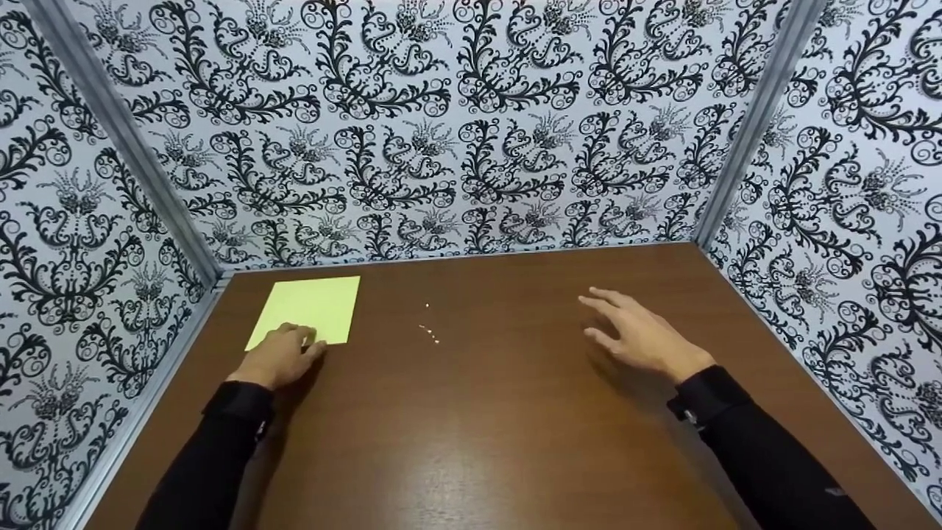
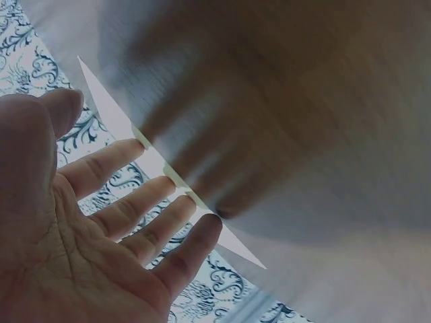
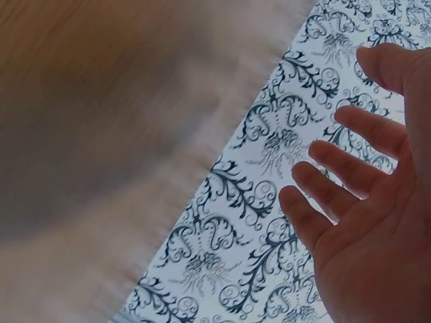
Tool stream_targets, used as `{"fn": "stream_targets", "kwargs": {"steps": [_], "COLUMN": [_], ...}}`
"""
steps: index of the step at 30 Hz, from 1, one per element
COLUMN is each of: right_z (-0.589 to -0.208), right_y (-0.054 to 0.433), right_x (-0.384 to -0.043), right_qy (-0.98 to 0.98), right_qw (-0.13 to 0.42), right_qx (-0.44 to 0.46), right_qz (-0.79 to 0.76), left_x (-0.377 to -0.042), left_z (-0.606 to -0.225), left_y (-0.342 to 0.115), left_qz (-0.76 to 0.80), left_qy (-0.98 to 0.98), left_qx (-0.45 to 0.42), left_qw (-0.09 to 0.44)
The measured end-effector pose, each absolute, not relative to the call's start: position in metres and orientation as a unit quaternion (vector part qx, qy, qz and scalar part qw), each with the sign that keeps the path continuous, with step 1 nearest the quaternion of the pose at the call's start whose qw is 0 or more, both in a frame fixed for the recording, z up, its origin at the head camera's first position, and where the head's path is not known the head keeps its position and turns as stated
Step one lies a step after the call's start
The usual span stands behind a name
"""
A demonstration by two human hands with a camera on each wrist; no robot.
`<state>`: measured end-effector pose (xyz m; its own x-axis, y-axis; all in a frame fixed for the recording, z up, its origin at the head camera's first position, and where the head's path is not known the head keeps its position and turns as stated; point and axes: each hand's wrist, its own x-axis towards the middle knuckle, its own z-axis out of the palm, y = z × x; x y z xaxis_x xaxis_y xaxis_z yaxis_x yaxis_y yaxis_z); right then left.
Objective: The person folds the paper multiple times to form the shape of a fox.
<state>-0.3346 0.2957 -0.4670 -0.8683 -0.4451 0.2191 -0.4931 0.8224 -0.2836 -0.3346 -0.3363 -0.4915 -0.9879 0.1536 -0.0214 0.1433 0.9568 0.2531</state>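
The yellow paper lies at the extended fingers of my left hand, well apart from my open-fingered right hand.

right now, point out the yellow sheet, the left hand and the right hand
Yellow sheet [image 1: 309,304]: head view, bare middle of its surface.
Left hand [image 1: 277,357]: head view, back of the hand.
Right hand [image 1: 646,336]: head view, back of the hand.

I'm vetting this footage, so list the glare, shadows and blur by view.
Head: glare on the brown tabletop, shadow beneath the right hand; left wrist: dark streaks beyond the fingers of the left hand; right wrist: tabletop blurred, scroll-patterned wall sharper.
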Motion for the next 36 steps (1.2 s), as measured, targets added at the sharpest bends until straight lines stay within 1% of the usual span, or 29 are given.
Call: {"fn": "stream_targets", "kwargs": {"steps": [4,9,15,19,31,36], "right_z": [-0.468,-0.468,-0.470,-0.472,-0.474,-0.474], "right_y": [0.283,0.267,0.248,0.237,0.209,0.198], "right_x": [-0.336,-0.337,-0.338,-0.339,-0.340,-0.339], "right_qy": [-0.948,-0.943,-0.940,-0.938,-0.929,-0.924], "right_qw": [0.073,0.069,0.057,0.051,0.047,0.051], "right_qx": [0.259,0.276,0.287,0.295,0.326,0.342], "right_qz": [0.170,0.174,0.176,0.173,0.169,0.164], "left_x": [-0.333,-0.333,-0.333,-0.333,-0.331,-0.327], "left_z": [-0.491,-0.491,-0.490,-0.488,-0.489,-0.491], "left_y": [-0.327,-0.313,-0.295,-0.280,-0.242,-0.231], "left_qz": [0.125,0.121,0.120,0.119,0.094,0.091], "left_qy": [0.988,0.985,0.985,0.983,0.980,0.975], "left_qx": [0.092,0.121,0.124,0.137,0.166,0.183], "left_qw": [0.014,-0.008,-0.004,-0.012,-0.056,-0.084]}}
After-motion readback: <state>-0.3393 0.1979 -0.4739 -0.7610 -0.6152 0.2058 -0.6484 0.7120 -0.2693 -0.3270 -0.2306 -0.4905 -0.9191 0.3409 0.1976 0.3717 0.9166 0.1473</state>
